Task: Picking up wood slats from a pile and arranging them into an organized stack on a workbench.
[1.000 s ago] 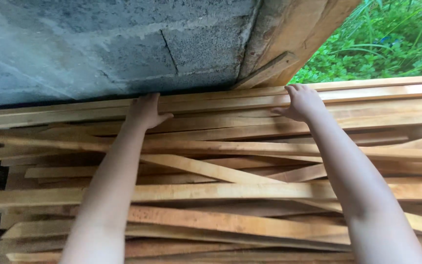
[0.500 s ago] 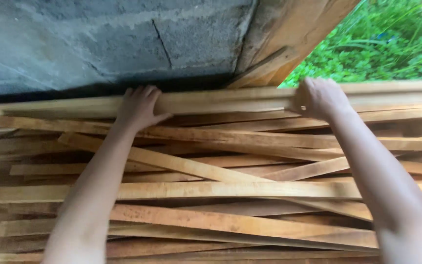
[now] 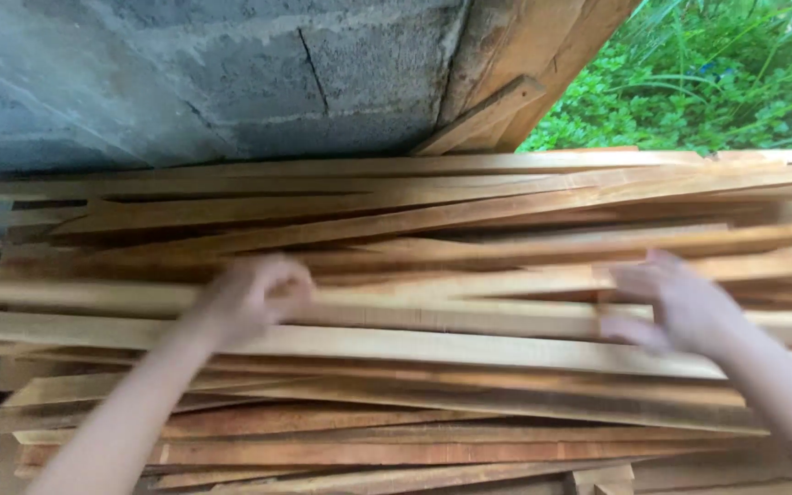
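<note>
Both hands are down on a loose pile of wooden slats (image 3: 433, 385) stacked against a grey block wall (image 3: 185, 82). The left hand (image 3: 254, 295) lies curled on a long pale slat (image 3: 433, 312) that runs across the middle of the pile, its grip closed around the slat's upper edge (blur hides the fingertips). The right hand (image 3: 671, 302) touches the same slat farther along, fingers bent; whether its grip is clamped or only resting, I cannot tell. A slanted wooden post (image 3: 524, 73) stands behind, with green plants (image 3: 726, 82) beyond.
</note>
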